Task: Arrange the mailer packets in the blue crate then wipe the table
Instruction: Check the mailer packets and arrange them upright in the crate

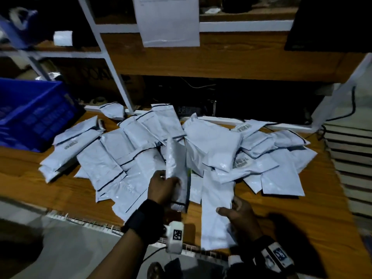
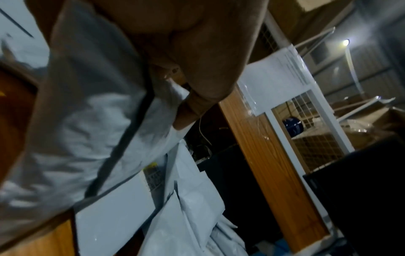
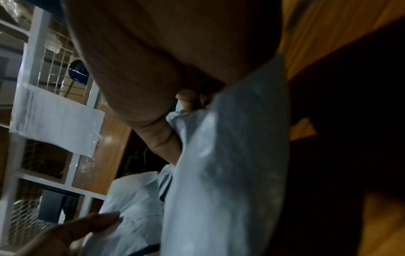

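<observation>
Head view. A heap of white mailer packets [image 1: 181, 150] covered the centre of the wooden table [image 1: 26, 164]. The blue crate [image 1: 34, 113] stood at the left edge of the frame, touching the heap's left fringe. At lower centre the left hand [image 1: 163, 188] gripped a packet held upright [image 1: 177, 168], fingers curled round it. At lower right the right hand [image 1: 239, 214] pinched a long packet [image 1: 215, 208] lying flat on the table. A taped paper sheet [image 1: 169, 19] hung at top centre.
</observation>
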`<move>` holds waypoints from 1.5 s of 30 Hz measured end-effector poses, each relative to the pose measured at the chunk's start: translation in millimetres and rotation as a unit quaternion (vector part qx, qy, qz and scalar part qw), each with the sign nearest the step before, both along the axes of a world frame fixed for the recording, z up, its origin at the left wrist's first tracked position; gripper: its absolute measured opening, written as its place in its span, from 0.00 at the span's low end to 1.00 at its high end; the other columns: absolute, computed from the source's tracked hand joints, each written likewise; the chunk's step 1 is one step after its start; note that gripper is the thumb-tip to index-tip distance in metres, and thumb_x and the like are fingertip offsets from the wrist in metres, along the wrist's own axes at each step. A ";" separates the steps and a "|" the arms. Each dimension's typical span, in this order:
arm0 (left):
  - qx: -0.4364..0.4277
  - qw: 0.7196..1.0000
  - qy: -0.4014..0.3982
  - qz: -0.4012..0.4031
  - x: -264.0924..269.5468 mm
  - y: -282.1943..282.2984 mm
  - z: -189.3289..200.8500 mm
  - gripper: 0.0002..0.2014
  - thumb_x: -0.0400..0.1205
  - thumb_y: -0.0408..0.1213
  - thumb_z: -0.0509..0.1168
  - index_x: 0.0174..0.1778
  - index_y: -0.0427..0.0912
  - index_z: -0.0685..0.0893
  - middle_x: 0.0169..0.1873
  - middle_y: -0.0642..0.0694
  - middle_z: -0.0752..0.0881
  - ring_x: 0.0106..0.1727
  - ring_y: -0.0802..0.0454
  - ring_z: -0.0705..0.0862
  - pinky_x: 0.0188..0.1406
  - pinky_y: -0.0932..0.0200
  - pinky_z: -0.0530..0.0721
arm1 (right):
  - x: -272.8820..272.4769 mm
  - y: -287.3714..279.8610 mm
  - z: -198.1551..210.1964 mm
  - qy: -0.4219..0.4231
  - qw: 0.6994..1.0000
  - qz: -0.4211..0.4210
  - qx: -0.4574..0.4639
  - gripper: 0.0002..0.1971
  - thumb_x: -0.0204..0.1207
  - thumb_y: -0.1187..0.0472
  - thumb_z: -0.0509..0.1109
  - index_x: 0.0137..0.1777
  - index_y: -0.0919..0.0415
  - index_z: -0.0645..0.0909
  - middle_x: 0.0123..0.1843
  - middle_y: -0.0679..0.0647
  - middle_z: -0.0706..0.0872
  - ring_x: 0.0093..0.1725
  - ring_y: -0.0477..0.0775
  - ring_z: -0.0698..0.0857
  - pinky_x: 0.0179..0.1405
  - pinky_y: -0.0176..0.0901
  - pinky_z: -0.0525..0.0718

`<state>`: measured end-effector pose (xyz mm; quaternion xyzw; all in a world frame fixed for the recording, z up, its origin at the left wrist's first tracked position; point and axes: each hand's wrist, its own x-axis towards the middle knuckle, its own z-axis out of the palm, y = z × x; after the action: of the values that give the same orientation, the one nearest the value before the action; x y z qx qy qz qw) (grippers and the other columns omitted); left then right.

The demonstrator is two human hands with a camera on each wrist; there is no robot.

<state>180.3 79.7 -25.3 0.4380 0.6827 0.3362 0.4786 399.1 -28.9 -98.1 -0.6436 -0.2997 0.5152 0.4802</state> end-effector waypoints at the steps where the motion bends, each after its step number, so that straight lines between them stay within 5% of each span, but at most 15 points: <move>1: 0.008 0.999 -0.033 0.024 -4.8 -4.5 1.1 0.12 0.68 0.34 0.73 0.46 0.36 0.86 0.36 0.35 0.91 0.30 0.42 0.87 0.29 0.50 0.86 | 3.8 0.7 1.0 0.004 1.000 0.013 0.007 0.16 0.71 0.75 0.80 0.56 0.61 0.88 0.47 0.54 0.96 0.48 0.59 0.94 0.45 0.52 0.91; 3: 0.038 0.994 -0.097 0.041 -16.7 -15.6 3.5 0.13 0.74 0.30 0.67 0.54 0.34 0.83 0.41 0.30 0.89 0.36 0.39 0.89 0.33 0.47 0.87 | 5.8 1.1 7.3 0.028 0.999 0.032 0.011 0.18 0.75 0.78 0.76 0.59 0.58 0.87 0.48 0.46 0.96 0.50 0.52 0.94 0.45 0.42 0.90; 7: 0.087 0.985 -0.136 0.053 -46.9 -37.6 13.9 0.12 0.83 0.22 0.63 0.57 0.38 0.86 0.44 0.45 0.92 0.44 0.51 0.89 0.39 0.64 0.86 | -9.4 3.5 22.0 0.122 0.992 0.024 0.025 0.22 0.79 0.78 0.71 0.68 0.57 0.83 0.59 0.53 0.94 0.59 0.58 0.93 0.48 0.45 0.91; 10: 0.105 0.983 -0.133 0.065 -74.2 -47.3 14.9 0.13 0.75 0.35 0.67 0.55 0.46 0.87 0.48 0.44 0.92 0.53 0.40 0.88 0.52 0.49 0.84 | -33.0 11.1 41.8 0.155 0.986 0.027 0.054 0.24 0.77 0.79 0.72 0.70 0.59 0.82 0.63 0.57 0.92 0.60 0.53 0.92 0.47 0.42 0.91; 14: 0.104 0.978 -0.163 0.083 -111.7 -58.7 11.6 0.17 0.73 0.38 0.66 0.57 0.47 0.87 0.53 0.38 0.91 0.57 0.30 0.87 0.59 0.29 0.85 | -88.9 31.5 61.1 0.112 0.990 0.039 0.079 0.25 0.74 0.58 0.81 0.70 0.47 0.81 0.71 0.46 0.87 0.69 0.53 0.86 0.73 0.60 0.82; 17: 0.111 0.965 -0.208 0.119 -147.8 -64.7 11.0 0.21 0.73 0.35 0.63 0.61 0.48 0.88 0.58 0.32 0.89 0.61 0.22 0.85 0.62 0.19 0.80 | -147.9 53.4 77.1 0.058 0.991 0.083 0.084 0.34 0.79 0.50 0.79 0.83 0.44 0.69 0.79 0.37 0.74 0.78 0.46 0.75 0.82 0.55 0.73; 19: 0.122 0.958 -0.223 0.134 -179.7 -65.3 12.3 0.23 0.75 0.34 0.62 0.66 0.48 0.87 0.61 0.35 0.90 0.63 0.23 0.86 0.63 0.20 0.80 | -195.4 66.2 85.7 0.035 0.987 0.121 0.103 0.38 0.80 0.45 0.76 0.88 0.45 0.63 0.83 0.40 0.71 0.80 0.43 0.72 0.83 0.49 0.70; 21: 0.141 0.944 -0.251 0.164 -220.6 -63.0 12.9 0.24 0.77 0.33 0.60 0.71 0.44 0.84 0.65 0.36 0.89 0.67 0.28 0.85 0.69 0.26 0.80 | -247.6 75.3 92.1 0.031 0.984 0.143 0.105 0.42 0.77 0.39 0.76 0.88 0.43 0.63 0.84 0.42 0.74 0.81 0.46 0.74 0.84 0.56 0.72; 25: 0.157 0.913 -0.324 0.190 -315.5 -50.0 19.2 0.15 0.92 0.40 0.58 0.70 0.43 0.83 0.63 0.48 0.91 0.69 0.42 0.87 0.62 0.48 0.85 | -362.6 91.9 99.7 0.007 0.974 0.199 0.110 0.43 0.78 0.36 0.74 0.89 0.44 0.59 0.85 0.39 0.71 0.84 0.44 0.70 0.85 0.56 0.69; 28: 0.143 0.906 -0.357 0.175 -392.5 -39.4 38.1 0.20 0.92 0.51 0.58 0.73 0.43 0.82 0.67 0.46 0.90 0.67 0.48 0.89 0.70 0.40 0.83 | -455.0 107.1 107.5 0.024 0.966 0.230 0.116 0.51 0.68 0.25 0.74 0.89 0.37 0.58 0.86 0.37 0.69 0.85 0.46 0.70 0.84 0.57 0.71; 32: 0.173 0.911 -0.342 0.155 -488.1 -23.0 54.6 0.25 0.87 0.44 0.64 0.80 0.41 0.75 0.74 0.36 0.83 0.73 0.31 0.83 0.75 0.26 0.77 | -564.5 129.4 127.8 0.035 0.947 0.284 0.147 0.36 0.82 0.44 0.73 0.87 0.36 0.61 0.81 0.37 0.76 0.78 0.45 0.78 0.76 0.45 0.81; 34: 0.176 0.922 -0.320 0.130 -522.6 -12.3 61.7 0.23 0.87 0.42 0.67 0.78 0.42 0.76 0.72 0.37 0.85 0.72 0.32 0.84 0.73 0.26 0.79 | -603.7 140.0 136.4 0.022 0.941 0.301 0.156 0.37 0.80 0.42 0.73 0.86 0.34 0.61 0.80 0.40 0.78 0.77 0.46 0.80 0.78 0.56 0.80; 39: 0.191 0.924 -0.288 0.162 -578.4 24.6 75.2 0.17 0.89 0.39 0.66 0.74 0.45 0.80 0.66 0.41 0.90 0.66 0.36 0.89 0.70 0.30 0.83 | -666.1 175.7 158.0 0.097 0.942 0.296 0.125 0.24 0.84 0.45 0.71 0.80 0.38 0.74 0.72 0.46 0.88 0.70 0.54 0.87 0.74 0.65 0.82; 43: 0.221 0.915 -0.286 0.181 -604.4 70.7 88.7 0.15 0.90 0.42 0.64 0.71 0.45 0.81 0.63 0.42 0.91 0.64 0.38 0.90 0.65 0.36 0.87 | -691.7 220.2 176.8 0.137 0.935 0.313 0.093 0.19 0.86 0.52 0.69 0.76 0.50 0.81 0.66 0.53 0.91 0.67 0.59 0.90 0.71 0.60 0.84; 45: 0.229 0.915 -0.270 0.195 -616.5 100.8 92.6 0.15 0.89 0.48 0.64 0.70 0.47 0.81 0.61 0.45 0.92 0.62 0.41 0.91 0.64 0.35 0.88 | -704.8 245.4 188.5 0.137 0.927 0.335 0.094 0.15 0.85 0.56 0.69 0.70 0.53 0.85 0.60 0.51 0.94 0.60 0.55 0.93 0.61 0.52 0.88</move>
<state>-436.2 180.5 67.2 0.2866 0.5035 0.6752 0.4565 -305.7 216.5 90.4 -0.3810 -0.4765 0.6986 0.3738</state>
